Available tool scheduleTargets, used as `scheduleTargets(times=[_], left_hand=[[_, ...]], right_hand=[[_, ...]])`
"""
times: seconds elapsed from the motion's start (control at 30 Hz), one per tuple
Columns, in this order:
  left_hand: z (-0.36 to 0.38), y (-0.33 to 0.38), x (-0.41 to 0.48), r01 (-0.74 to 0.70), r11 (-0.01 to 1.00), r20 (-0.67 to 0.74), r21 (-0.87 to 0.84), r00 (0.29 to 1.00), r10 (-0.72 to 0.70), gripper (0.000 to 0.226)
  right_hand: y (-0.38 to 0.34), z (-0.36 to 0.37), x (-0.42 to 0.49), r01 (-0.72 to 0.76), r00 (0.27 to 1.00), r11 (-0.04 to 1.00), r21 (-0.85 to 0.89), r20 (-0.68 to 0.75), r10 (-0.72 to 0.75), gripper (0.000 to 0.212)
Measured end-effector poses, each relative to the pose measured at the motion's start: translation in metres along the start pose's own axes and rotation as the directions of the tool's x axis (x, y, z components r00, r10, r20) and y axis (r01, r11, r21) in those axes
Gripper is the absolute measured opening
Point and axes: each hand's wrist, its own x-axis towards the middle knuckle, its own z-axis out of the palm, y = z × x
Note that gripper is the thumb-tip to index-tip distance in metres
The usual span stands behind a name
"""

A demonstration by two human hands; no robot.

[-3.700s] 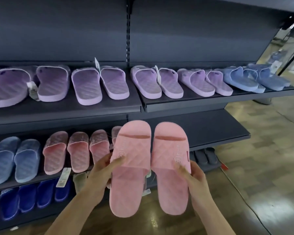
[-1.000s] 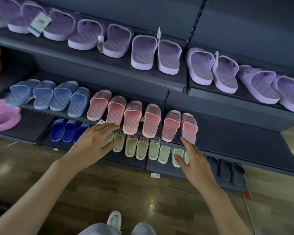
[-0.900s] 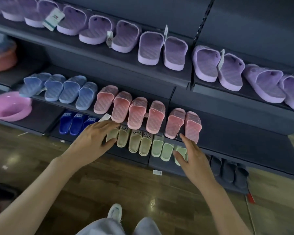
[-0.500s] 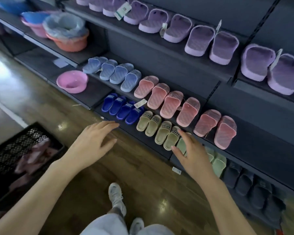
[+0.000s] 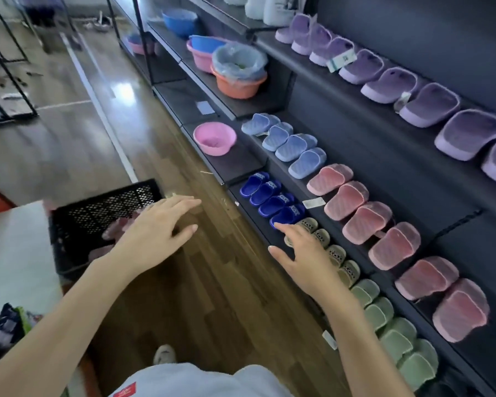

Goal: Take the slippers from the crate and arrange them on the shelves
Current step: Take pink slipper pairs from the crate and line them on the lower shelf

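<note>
A black mesh crate (image 5: 103, 207) stands on the wooden floor at the left, with pink slippers (image 5: 118, 227) inside it. My left hand (image 5: 155, 233) hovers over the crate's right side, fingers straight and empty. My right hand (image 5: 307, 256) is held open and empty in front of the lowest shelf. On the middle shelf (image 5: 455, 247) lies a row of pink slippers (image 5: 367, 222), the last pair (image 5: 444, 296) at the right. Blue slippers (image 5: 292, 147) lie to their left. Purple slippers (image 5: 407, 90) fill the top shelf.
The bottom shelf carries dark blue slippers (image 5: 272, 196), beige ones (image 5: 332, 253) and green ones (image 5: 393, 330). A pink basin (image 5: 215, 138) and stacked basins (image 5: 238, 73) sit on shelves further left. A white surface (image 5: 15, 253) lies at the left. My shoe (image 5: 163, 353) is on the floor.
The pink pair I held earlier now lies on the middle shelf. My view has swung left, bringing the crate into sight, and my left hand has moved over it.
</note>
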Motion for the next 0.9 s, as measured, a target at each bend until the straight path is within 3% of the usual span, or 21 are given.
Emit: scheduleTargets(times=[0.47,0.77,0.9], left_hand=[[-0.08,-0.18,-0.03,0.232,0.972,-0.151,0.026,0.963,-0.226,0.054],[-0.098,-0.248,-0.036,0.435,0.898,-0.235,-0.055,0.869,-0.436,0.064],[-0.101,-0.278,-0.024,0.533,0.844,-0.236,-0.062,0.813,-0.532,0.056]], right_hand=[[-0.15,0.084,0.135,0.249,0.967,0.963,-0.1,0.08,-0.242,0.052],[-0.204,0.117,0.229,0.395,0.911,0.911,-0.12,0.184,-0.37,0.052],[-0.223,0.13,0.281,0.462,0.872,0.882,-0.092,0.227,-0.433,0.051]])
